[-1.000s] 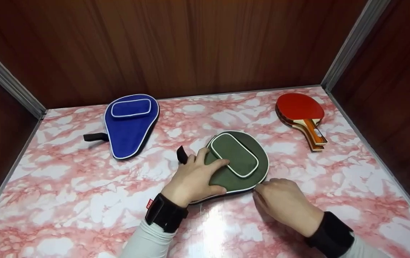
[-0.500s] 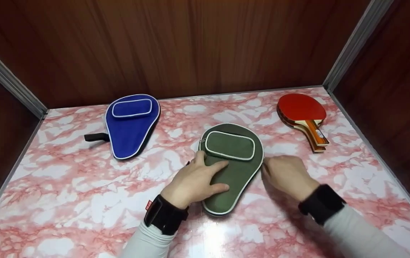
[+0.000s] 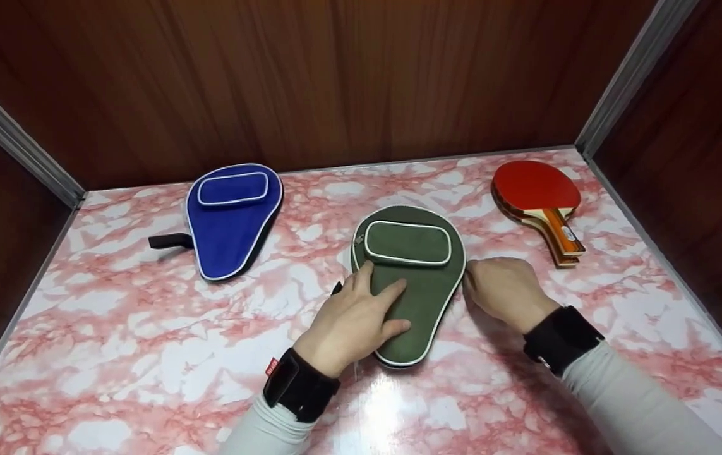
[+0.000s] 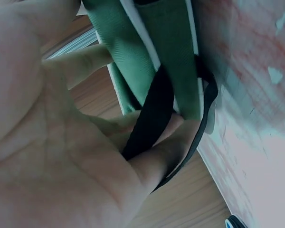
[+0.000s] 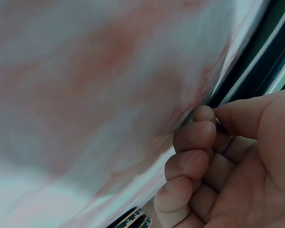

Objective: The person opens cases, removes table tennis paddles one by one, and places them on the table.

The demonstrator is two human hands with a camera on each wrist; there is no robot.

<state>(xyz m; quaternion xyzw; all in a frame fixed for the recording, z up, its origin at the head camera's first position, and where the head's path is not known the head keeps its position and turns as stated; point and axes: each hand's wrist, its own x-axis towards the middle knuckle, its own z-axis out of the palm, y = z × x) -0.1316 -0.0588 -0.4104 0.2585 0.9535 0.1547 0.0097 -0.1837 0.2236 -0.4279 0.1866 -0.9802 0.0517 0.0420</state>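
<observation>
A green table tennis paddle case [image 3: 430, 287] with white piping and a raised pocket lies on the table, its narrow end toward me. My left hand [image 3: 348, 319] rests on its left side, with thumb and index finger spread over the fabric. In the left wrist view, a black strap [image 4: 154, 111] loops past the lower fingers at the case's edge. My right hand [image 3: 506, 287] is curled at the case's right edge. The right wrist view shows its thumb and index finger pinched together at the end of the zipper [image 5: 270, 71]; the zipper pull is mostly hidden between them.
At the back left lies a blue paddle case [image 3: 231, 221] with a black strap [image 3: 170, 241]. Two stacked paddles, a red one [image 3: 537, 184] on top, lie at the back right. Brown wood panels [image 3: 335, 82] close in the marbled table [image 3: 146, 354].
The green case has turned so its narrow end faces me, and has shifted slightly away. My right hand has moved up along its right edge; the left stays on the case.
</observation>
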